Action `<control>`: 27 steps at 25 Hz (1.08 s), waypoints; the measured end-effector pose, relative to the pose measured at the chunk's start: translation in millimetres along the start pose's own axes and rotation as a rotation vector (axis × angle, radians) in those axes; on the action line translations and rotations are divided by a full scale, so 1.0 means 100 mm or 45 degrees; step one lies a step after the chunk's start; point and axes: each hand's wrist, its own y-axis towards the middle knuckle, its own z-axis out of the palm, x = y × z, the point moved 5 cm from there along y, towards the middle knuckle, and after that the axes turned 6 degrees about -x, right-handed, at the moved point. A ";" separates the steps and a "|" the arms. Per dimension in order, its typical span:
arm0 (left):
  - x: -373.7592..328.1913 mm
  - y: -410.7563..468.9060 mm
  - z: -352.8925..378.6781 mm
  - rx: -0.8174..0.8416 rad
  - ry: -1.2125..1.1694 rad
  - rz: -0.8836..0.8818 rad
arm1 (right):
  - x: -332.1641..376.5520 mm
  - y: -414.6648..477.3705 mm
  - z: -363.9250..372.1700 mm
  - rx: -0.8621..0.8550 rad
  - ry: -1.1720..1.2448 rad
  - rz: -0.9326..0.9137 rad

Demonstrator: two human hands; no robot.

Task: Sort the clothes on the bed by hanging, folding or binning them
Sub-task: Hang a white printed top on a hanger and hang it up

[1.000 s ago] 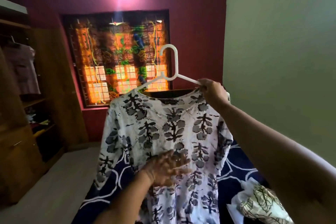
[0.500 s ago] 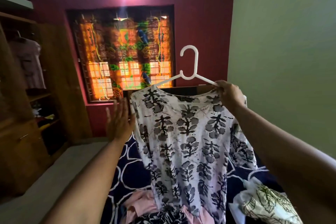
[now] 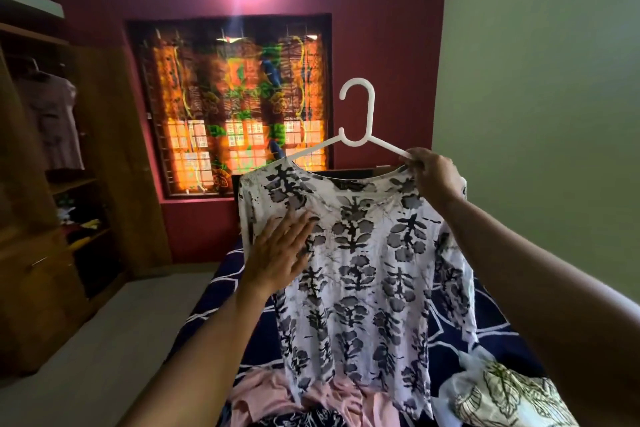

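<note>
Maroon wall (image 3: 381, 28), curtained window (image 3: 228, 107), green wall (image 3: 536, 80), wooden wardrobe (image 3: 114, 149), pale floor (image 3: 104, 357)

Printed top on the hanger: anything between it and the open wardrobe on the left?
Nothing visible. Only floor lies between the printed top, on the white hanger in the right hand, and the wardrobe; one garment hangs there.

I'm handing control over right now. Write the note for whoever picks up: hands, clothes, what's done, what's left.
Right hand grips the white hanger by its right arm, holding it up over the bed.
Left hand lies flat, fingers straight, on the front of the printed top.
Done: the printed top is on the hanger.
Left: hang it, probably in the open wardrobe at left, where one garment hangs. A pink garment and a leaf-print cloth lie unsorted on the bed.
</note>
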 end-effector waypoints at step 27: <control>-0.38 0.06 -0.77 -0.610 -0.123 -0.543 | -0.39 -0.29 -0.02 0.204 -0.028 -0.082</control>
